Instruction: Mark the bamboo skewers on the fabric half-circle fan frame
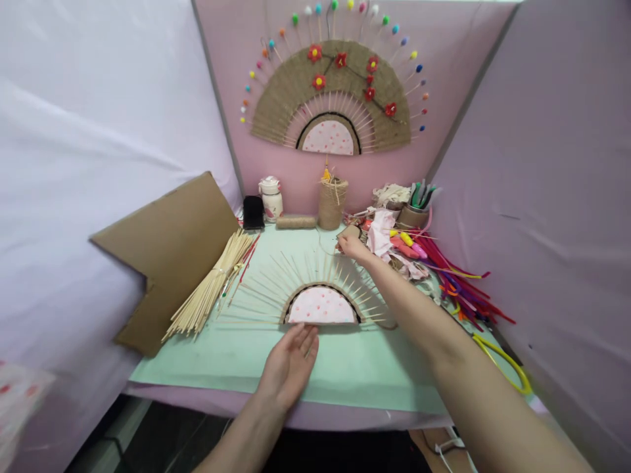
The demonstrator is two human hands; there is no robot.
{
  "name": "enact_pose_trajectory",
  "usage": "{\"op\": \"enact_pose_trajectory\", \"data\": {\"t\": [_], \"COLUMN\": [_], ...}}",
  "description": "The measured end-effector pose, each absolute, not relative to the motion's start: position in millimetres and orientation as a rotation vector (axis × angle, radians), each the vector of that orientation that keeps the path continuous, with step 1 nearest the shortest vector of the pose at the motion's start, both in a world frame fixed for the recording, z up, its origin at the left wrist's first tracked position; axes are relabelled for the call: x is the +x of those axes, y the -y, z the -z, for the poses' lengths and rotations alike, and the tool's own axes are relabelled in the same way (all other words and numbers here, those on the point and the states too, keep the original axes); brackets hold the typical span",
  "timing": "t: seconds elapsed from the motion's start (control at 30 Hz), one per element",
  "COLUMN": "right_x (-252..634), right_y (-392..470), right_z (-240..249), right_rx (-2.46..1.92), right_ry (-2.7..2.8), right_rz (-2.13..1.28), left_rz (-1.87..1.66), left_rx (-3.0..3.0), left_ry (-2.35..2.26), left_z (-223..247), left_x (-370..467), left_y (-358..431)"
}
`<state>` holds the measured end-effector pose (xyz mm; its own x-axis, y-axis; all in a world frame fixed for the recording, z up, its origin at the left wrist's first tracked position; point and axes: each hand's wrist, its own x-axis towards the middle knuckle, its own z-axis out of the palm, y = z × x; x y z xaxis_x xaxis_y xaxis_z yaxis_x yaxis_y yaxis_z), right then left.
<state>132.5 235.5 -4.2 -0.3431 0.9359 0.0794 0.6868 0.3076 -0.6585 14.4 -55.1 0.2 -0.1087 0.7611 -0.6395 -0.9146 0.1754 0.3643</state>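
A half-round fan base (pixel 323 305) lies on the table, faced with white cloth dotted pink and edged in black and brown. Thin wooden sticks (pixel 256 294) spread out from its curved edge. My left hand (pixel 293 360) is palm up and open, its fingertips at the straight lower edge of the base. Beyond the stick tips, my right hand (pixel 353 248) has its fingers closed on a thin strand of twine (pixel 321 247), which trails back towards the twine cone (pixel 333 202). Its fingertips are partly hidden.
A bundle of sticks (pixel 210 286) and cut cardboard (pixel 177 253) lie at left. Pipe cleaners (pixel 458 282), cloth scraps (pixel 382 233) and a holder with green-handled tools (pixel 414 213) crowd the right. A finished fan (pixel 290 85) hangs on the back wall above a white bottle (pixel 271 199).
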Motion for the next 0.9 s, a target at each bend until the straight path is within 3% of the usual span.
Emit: {"op": "enact_pose_trajectory", "data": {"t": [0.17, 0.5, 0.9], "right_x": [138.9, 175.3, 180.1], "right_y": [-212.3, -166.0, -155.0], "right_z": [-16.2, -116.3, -157.3], "right_rx": [-1.275, -0.720, -0.519], "right_ry": [1.924, 1.535, 1.435], "right_rz": [-0.802, -0.813, -1.012], "left_rz": [-1.496, -1.714, -1.736], "left_rx": [-0.037, 0.488, 0.675], "left_ry": [-0.875, -0.896, -0.795], "left_z": [-4.1, -13.0, -0.3], "left_x": [18.9, -42.6, -52.4], "left_y": [46.0, 45.0, 18.5]}}
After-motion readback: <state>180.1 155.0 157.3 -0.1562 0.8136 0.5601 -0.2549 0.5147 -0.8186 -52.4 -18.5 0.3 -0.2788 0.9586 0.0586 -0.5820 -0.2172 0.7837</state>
